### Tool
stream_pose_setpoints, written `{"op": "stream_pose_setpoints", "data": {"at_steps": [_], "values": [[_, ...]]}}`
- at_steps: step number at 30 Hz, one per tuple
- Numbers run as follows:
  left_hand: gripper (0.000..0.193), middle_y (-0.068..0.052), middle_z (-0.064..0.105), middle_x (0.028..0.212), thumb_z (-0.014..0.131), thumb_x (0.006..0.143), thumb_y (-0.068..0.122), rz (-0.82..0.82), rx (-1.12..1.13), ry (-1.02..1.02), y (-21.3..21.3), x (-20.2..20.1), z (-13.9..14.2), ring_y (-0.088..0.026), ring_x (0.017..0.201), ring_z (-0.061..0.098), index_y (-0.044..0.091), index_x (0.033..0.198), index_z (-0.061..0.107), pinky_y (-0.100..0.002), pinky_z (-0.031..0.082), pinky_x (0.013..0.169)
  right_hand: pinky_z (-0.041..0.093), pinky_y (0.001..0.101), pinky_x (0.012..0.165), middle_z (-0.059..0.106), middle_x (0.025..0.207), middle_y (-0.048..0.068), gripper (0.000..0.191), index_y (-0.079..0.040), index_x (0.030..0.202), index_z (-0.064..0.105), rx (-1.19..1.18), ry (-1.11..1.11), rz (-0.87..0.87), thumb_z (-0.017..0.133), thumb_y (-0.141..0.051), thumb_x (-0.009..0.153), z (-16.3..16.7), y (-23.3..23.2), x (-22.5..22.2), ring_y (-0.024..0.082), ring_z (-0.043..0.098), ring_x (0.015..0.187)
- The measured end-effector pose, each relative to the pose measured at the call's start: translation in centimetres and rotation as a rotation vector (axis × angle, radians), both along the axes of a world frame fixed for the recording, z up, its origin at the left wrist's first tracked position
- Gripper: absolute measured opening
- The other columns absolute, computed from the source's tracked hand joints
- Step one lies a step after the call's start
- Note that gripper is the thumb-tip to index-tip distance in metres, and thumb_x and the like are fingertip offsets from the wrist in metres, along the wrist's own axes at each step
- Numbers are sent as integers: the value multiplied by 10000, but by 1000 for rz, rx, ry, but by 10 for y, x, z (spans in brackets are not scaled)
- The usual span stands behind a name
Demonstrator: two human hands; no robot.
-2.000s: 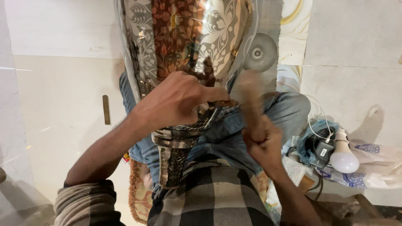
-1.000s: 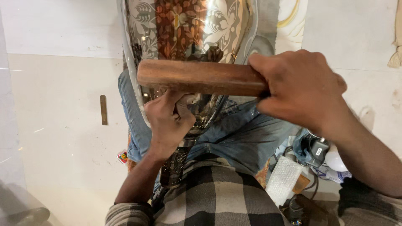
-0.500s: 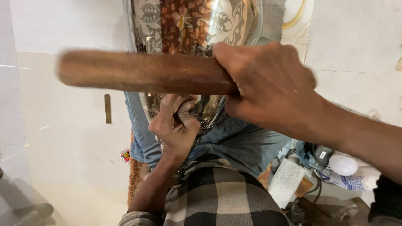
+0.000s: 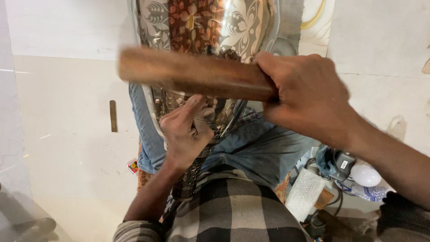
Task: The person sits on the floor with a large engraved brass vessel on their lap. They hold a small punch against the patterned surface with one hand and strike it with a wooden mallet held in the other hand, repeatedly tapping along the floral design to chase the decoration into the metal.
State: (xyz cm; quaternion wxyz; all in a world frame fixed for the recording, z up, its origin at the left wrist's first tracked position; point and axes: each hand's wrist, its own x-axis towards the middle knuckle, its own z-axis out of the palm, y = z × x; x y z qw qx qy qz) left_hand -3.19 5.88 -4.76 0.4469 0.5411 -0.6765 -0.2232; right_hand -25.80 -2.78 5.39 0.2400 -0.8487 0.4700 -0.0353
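Fingers of the right hand (image 4: 309, 96) are wrapping tight around one end of a wooden stick (image 4: 197, 74), which is running level out to that hand's left and blurring as it crosses in front of a shiny engraved metal vessel (image 4: 206, 27). Just below the stick, the left hand (image 4: 186, 132) is pressing against the vessel's lower wall, fingers curled together and the thumb pointing up toward the wood without touching it. Beneath both hands, blue jeans (image 4: 260, 152) are showing, and a white bulb (image 4: 365, 175) is lying well off under the right forearm.
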Motion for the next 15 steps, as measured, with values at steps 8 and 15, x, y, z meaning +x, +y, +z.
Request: {"op": "stream_pose_setpoints", "data": {"at_steps": [8, 15], "values": [[633, -152, 747, 884, 608, 699, -11, -235, 92, -182, -13, 19, 2, -237, 699, 710, 30, 1327, 672, -400, 600, 671, 378, 333, 471, 570, 613, 51, 208, -44, 912, 597, 47, -355, -237, 738, -39, 760, -42, 36, -35, 190, 537, 495], [646, -61, 710, 774, 563, 782, -39, -535, 89, -353, -40, 16, 12, -94, 548, 594, 125, 1405, 618, -250, 488, 425, 329, 298, 466, 541, 587, 13, 142, -28, 919, 642, 258, -612, -564, 719, -81, 812, -77, 84, -46, 103, 466, 485]]}}
